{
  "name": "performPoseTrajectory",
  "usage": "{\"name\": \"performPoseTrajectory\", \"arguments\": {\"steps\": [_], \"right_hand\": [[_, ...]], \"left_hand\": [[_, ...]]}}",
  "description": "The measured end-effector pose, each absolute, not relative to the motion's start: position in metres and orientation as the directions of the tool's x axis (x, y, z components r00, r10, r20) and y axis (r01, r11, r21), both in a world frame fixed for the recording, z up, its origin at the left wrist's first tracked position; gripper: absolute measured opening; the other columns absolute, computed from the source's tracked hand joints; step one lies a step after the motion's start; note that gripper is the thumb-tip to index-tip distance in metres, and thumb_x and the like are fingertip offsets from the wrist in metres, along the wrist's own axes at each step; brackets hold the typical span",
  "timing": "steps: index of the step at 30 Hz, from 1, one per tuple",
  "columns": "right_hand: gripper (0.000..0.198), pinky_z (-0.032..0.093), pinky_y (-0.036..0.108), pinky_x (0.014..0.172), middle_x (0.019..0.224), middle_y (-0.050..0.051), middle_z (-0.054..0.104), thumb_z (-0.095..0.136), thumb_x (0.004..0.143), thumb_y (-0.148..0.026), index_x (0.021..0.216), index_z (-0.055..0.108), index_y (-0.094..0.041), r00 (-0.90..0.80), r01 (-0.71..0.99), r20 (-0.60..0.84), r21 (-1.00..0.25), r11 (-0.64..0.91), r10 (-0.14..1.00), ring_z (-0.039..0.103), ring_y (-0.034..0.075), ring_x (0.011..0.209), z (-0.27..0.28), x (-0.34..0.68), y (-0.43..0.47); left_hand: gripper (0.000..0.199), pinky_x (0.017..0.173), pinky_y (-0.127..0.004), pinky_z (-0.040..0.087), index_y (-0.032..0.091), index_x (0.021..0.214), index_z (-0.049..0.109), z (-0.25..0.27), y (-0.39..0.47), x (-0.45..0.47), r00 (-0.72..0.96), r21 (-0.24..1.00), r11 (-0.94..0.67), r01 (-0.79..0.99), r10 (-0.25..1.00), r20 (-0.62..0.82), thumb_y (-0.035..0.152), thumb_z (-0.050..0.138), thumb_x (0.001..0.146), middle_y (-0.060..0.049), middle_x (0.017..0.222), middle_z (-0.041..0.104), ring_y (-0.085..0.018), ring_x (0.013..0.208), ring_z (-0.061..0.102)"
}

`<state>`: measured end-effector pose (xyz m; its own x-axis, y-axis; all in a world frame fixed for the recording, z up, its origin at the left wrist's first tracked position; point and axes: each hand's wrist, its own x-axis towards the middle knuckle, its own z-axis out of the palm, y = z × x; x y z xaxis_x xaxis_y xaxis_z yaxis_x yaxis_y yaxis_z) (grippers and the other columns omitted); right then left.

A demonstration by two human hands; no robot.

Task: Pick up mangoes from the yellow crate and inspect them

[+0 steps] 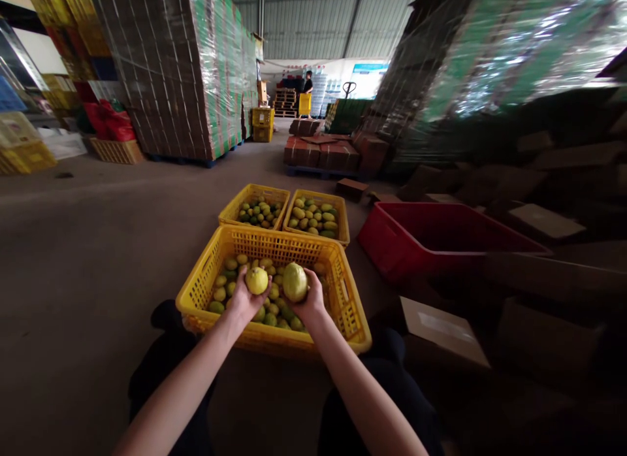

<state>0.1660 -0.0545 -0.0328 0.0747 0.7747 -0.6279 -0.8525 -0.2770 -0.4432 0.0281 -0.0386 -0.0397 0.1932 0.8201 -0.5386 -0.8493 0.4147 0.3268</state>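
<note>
Round yellow fruit [257, 281], frame centre: gripped in the left hand [247, 300], fingers curled. Larger greenish fruit [294, 283], just right: gripped by the right hand [312, 300]. Both over a yellow crate [313, 250] on grey floor [98, 279]; wrapped stack [161, 64], upper left. Hands hide some crated fruit [270, 319]; lower-right cartons [543, 342] are shadowed, indistinct.

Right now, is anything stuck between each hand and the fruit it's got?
No, nothing I can see: the left hand holds the smaller yellow fruit, and the right hand holds the bigger, greener fruit. Both hands are bare.
</note>
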Motion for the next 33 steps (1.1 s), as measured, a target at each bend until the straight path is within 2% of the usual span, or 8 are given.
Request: {"name": "performPoseTrajectory", "arguments": {"steps": [3,6,12,18,21,24,29,33], "right_hand": [[0.019,0.051,0.029,0.055,0.059,-0.001,0.062,0.051,0.087,-0.036,0.077,0.058,-0.022,0.073,-0.878,-0.662,-0.398,-0.267,0.746,0.059,0.017,0.055,-0.028,0.167,-0.056],[0.020,0.052,0.032,0.057,0.061,0.000,0.061,0.047,0.088,-0.035,0.079,0.058,-0.021,0.068,-0.869,-0.695,-0.394,-0.300,0.716,0.059,0.018,0.056,-0.028,0.167,-0.055],[0.021,0.053,0.032,0.058,0.066,0.004,0.064,0.040,0.090,-0.025,0.085,0.060,-0.019,-0.044,-0.810,-0.695,-0.396,-0.433,0.718,0.062,0.019,0.060,-0.038,0.164,-0.049],[0.019,0.054,0.036,0.063,0.062,0.003,0.062,0.047,0.086,-0.034,0.079,0.059,-0.021,-0.004,-0.809,-0.692,-0.423,-0.409,0.722,0.060,0.020,0.058,-0.030,0.167,-0.053],[0.021,0.054,0.035,0.063,0.063,0.004,0.062,0.043,0.087,-0.032,0.079,0.058,-0.020,-0.002,-0.818,-0.702,-0.408,-0.405,0.712,0.060,0.020,0.058,-0.029,0.166,-0.054],[0.021,0.054,0.036,0.063,0.062,0.003,0.061,0.040,0.087,-0.028,0.082,0.059,-0.020,0.010,-0.830,-0.719,-0.394,-0.395,0.695,0.059,0.020,0.057,-0.034,0.165,-0.053],[0.021,0.056,0.041,0.065,0.062,0.000,0.060,0.043,0.087,-0.035,0.092,0.061,-0.024,0.061,-0.825,-0.750,-0.409,-0.390,0.658,0.061,0.021,0.059,-0.045,0.169,-0.050],[0.020,0.057,0.041,0.065,0.064,0.000,0.062,0.043,0.087,-0.035,0.090,0.061,-0.025,0.085,-0.848,-0.747,-0.402,-0.346,0.660,0.062,0.021,0.060,-0.047,0.170,-0.049]], "left_hand": [[0.030,0.053,-0.024,0.057,0.013,0.083,0.060,-0.030,-0.042,0.023,0.206,0.317,0.424,-0.848,0.817,-0.539,0.039,0.049,0.095,-0.008,0.070,0.066,-0.017,0.064,0.066],[0.028,0.052,-0.023,0.058,0.014,0.082,0.060,-0.026,-0.043,0.021,0.212,0.286,0.413,-0.865,0.817,-0.536,0.037,0.049,0.095,-0.008,0.071,0.065,-0.017,0.065,0.067],[0.026,0.052,-0.025,0.060,0.015,0.110,0.061,-0.036,-0.036,0.024,0.178,0.254,0.392,-0.884,0.785,-0.593,0.027,0.039,0.100,-0.006,0.078,0.067,-0.017,0.066,0.069],[0.035,0.059,-0.027,0.061,0.010,0.119,0.058,-0.037,-0.035,0.023,0.221,0.287,0.437,-0.852,0.798,-0.560,0.036,0.046,0.098,-0.009,0.079,0.068,-0.018,0.068,0.068],[0.047,0.056,-0.027,0.059,0.006,0.119,0.058,-0.037,-0.037,0.021,0.337,0.292,0.543,-0.787,0.775,-0.534,0.044,0.042,0.098,-0.012,0.080,0.069,-0.018,0.065,0.067],[0.056,0.049,-0.027,0.054,0.004,0.116,0.060,-0.039,-0.039,0.018,0.378,0.300,0.589,-0.750,0.755,-0.536,0.051,0.034,0.098,-0.011,0.072,0.067,-0.018,0.055,0.063],[0.048,0.042,-0.021,0.045,0.003,0.109,0.063,-0.042,-0.039,0.017,0.323,0.322,0.563,-0.761,0.760,-0.564,0.040,0.036,0.095,-0.008,0.061,0.059,-0.013,0.046,0.052],[0.043,0.040,-0.020,0.041,0.006,0.102,0.065,-0.041,-0.040,0.017,0.293,0.331,0.539,-0.774,0.770,-0.567,0.036,0.035,0.093,-0.006,0.055,0.054,-0.013,0.044,0.047]]}}
